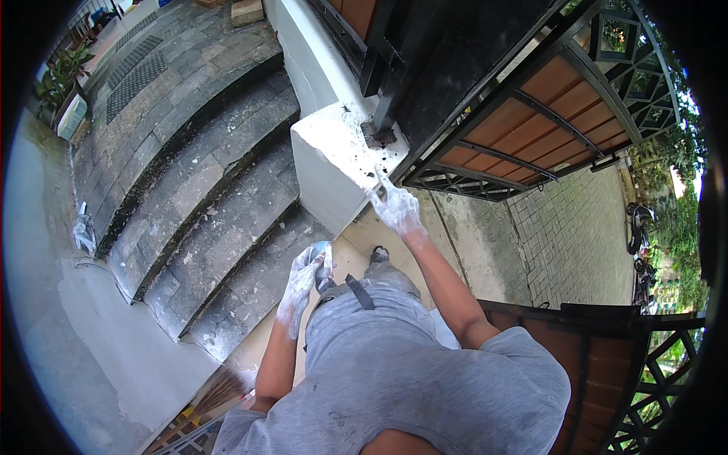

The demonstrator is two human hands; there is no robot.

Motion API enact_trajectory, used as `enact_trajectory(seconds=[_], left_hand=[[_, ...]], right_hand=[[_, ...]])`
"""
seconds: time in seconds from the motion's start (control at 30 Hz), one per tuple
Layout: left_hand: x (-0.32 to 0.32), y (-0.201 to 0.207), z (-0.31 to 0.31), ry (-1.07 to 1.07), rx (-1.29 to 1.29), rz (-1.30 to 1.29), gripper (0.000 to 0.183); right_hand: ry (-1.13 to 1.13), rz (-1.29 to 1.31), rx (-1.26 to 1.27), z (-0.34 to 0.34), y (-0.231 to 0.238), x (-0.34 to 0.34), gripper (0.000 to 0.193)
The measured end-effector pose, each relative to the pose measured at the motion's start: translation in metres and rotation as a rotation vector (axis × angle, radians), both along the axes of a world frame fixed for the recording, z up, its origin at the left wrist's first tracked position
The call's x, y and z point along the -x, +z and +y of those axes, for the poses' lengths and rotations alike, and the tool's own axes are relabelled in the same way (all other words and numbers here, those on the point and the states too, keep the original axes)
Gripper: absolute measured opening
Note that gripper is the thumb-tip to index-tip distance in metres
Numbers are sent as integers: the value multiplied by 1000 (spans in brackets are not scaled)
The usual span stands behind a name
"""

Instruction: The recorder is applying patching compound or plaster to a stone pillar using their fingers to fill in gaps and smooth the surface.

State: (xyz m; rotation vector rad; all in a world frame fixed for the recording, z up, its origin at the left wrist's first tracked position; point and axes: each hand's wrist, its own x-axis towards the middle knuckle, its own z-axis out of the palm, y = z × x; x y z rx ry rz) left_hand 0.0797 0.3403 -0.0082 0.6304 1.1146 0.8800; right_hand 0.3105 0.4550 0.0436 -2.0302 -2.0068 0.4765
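Observation:
My left hand, coated in white powder, is closed near my waist around a small blue-grey piece. Fingers cover much of that piece, so I cannot tell its kind. My right hand, whitened too, reaches forward with its fingers apart and nothing seen in them. Its fingertips are at the near edge of a low white pillar; whether they touch it I cannot tell. Dark specks and a rough broken patch mark the pillar's top, around the foot of a black metal post.
Curved stone steps rise on the left beside a grey wall. A brown-panelled black gate stands at the right, with another gate panel near my right shoulder. A broom lies at lower left, and a crumpled plastic bag at far left.

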Motion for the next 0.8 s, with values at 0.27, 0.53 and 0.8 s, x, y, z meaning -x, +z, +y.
enact_trajectory(seconds=[0.27,0.53,0.8], left_hand=[[-6,0,5,0,-24,23,21],[-15,2,11,-42,-35,39,19],[-16,3,14,-47,-21,48,20]], right_hand=[[150,22,-588,3,-20,-17,72],[209,192,-491,9,-24,-17,87],[42,190,-594,14,-21,-25,91]])
